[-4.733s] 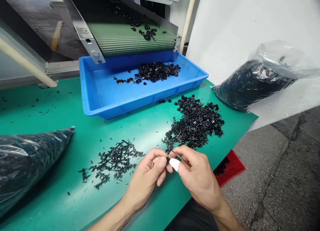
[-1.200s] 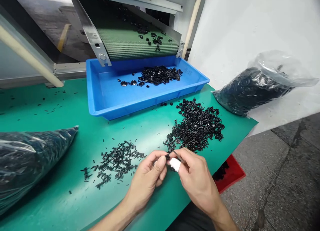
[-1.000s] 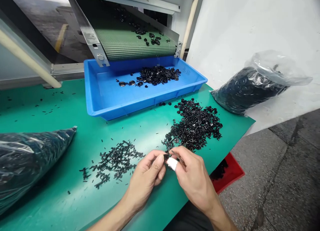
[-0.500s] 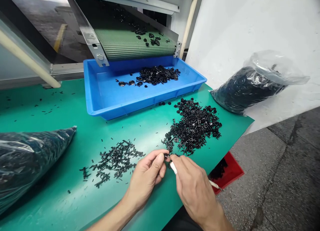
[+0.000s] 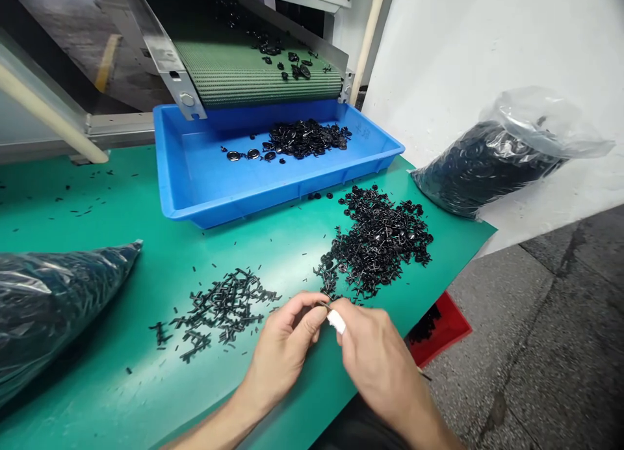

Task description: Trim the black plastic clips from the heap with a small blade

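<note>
My left hand (image 5: 286, 338) pinches a small black plastic part between thumb and index finger, nearly hidden by the fingertips. My right hand (image 5: 379, 352) is closed around a slim, pen-like tool (image 5: 424, 374), whose rear end sticks out behind the palm. Its thin tip meets the part at the left fingertips. White wrapping (image 5: 337, 321) covers the right thumb. Just beyond the hands lies a heap of black stemmed plastic pieces (image 5: 380, 238). To the left of my left hand spreads a looser pile of short black branched scraps (image 5: 227, 310).
Behind the piles, a blue tray (image 5: 234, 203) holds black parts under the end of a green conveyor belt (image 5: 263, 89). Filled plastic bags stand at left (image 5: 63, 307) and at right (image 5: 492, 160). A red bin (image 5: 451, 326) sits below the table's right edge.
Both hands stay together, with the right fingers now closer to the left fingertips. The black part shows less than before. The whole view has shifted slightly.
</note>
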Available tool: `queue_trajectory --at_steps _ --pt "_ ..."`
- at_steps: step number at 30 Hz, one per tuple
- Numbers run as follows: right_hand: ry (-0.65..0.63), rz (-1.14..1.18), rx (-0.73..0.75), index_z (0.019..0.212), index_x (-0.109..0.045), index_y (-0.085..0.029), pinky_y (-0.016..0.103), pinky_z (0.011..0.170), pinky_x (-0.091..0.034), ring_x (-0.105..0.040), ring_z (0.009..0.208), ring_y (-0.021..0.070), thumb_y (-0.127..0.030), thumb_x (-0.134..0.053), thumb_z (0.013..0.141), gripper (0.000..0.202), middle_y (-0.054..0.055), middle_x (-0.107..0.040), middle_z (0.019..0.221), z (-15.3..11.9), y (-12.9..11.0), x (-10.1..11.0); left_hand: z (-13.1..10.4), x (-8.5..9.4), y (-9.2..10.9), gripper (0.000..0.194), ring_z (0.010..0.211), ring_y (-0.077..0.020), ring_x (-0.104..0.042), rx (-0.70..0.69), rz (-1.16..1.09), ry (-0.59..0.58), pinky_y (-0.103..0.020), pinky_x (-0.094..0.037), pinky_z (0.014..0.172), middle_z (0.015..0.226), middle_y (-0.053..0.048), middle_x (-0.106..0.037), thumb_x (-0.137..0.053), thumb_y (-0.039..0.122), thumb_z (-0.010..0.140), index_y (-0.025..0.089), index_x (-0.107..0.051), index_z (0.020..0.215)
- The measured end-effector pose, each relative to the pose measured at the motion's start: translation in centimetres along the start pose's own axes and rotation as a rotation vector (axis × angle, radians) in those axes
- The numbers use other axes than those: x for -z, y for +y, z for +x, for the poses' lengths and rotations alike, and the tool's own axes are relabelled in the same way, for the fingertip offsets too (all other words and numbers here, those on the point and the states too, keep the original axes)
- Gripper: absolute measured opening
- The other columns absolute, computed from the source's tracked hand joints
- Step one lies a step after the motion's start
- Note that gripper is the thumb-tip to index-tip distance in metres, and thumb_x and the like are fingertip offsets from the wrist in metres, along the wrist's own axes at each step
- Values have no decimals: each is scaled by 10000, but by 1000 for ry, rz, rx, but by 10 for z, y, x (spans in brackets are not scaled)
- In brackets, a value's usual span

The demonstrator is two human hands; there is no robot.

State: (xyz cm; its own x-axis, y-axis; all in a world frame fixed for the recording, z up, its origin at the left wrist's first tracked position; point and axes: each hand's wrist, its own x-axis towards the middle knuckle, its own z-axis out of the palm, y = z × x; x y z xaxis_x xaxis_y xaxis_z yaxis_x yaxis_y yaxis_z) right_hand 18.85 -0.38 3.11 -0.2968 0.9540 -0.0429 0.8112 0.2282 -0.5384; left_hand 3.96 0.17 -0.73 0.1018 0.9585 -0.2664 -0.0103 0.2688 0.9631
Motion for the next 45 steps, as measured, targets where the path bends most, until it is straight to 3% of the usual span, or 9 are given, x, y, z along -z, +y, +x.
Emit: queue_trajectory --at_steps 5,9,13,20,24,29,34,39,45 --pt "-121 142 -20 740 -492 -215 238 577 -305 -502 572 116 -42 -409 869 232 -54 -562 609 13 19 12 0 -3 4 333 523 -117 -380 18 -32 -49 -242 -290 474 605 51 -472 -577 463 893 176 -628 1054" --pt "31 56 -54 900 -590 -198 247 618 -349 -569 667 135 -30 -398 872 256 -13 -624 740 24 29 13 1 -2 3 345 526 -97 -392 28 -144 -53 -240 -283 468 777 17 -539 -557 463 915 196 -575 1133" --pt "151 -72 37 1110 -634 -213 256 708 -399 -603 842 162 -43 -415 895 351 42 -627 967 44 28 13 3 0 2 250 508 -84 -371 56 -233 -49 -232 -245 454 779 19 -547 -565 437 922 217 -613 1030" --pt "55 -246 59 927 -650 -213 254 575 -340 -530 669 136 -87 -449 901 238 21 -551 877 70 21 11 2 4 3 289 473 -87 -234 93 -396 -85 -225 -154 433 554 51 -470 -508 432 953 193 -605 822" --pt "59 -136 97 930 -617 -206 253 666 -391 -554 735 137 -52 -418 887 255 14 -573 907 63 24 13 3 4 2 330 455 -76 -234 114 -399 -111 -222 -168 439 511 66 -441 -522 463 944 183 -584 782" --pt "113 180 188 952 -621 -209 266 765 -437 -587 860 149 -9 -385 865 321 16 -622 953 42 23 14 5 0 4 285 464 -65 -335 109 -415 -88 -215 -202 415 725 34 -575 -615 456 893 211 -578 1033" --pt "128 373 304 993 -653 -224 278 813 -475 -606 911 149 7 -373 850 390 22 -649 991 30 14 13 6 1 3 312 464 -75 -294 102 -354 -128 -227 -192 432 564 56 -477 -560 477 920 174 -618 883" --pt "128 471 245 946 -682 -235 269 804 -492 -625 914 146 3 -425 828 370 15 -671 984 27 12 12 6 4 -1 361 481 -85 -253 135 -381 -113 -234 -158 443 520 86 -407 -667 460 854 165 -617 1056" --pt "152 504 198 866 -659 -223 245 776 -476 -617 854 127 31 -441 776 347 -8 -669 931 25 13 9 6 3 -2 278 473 -79 -219 116 -388 -109 -233 -141 444 496 98 -380 -655 445 870 185 -605 958"
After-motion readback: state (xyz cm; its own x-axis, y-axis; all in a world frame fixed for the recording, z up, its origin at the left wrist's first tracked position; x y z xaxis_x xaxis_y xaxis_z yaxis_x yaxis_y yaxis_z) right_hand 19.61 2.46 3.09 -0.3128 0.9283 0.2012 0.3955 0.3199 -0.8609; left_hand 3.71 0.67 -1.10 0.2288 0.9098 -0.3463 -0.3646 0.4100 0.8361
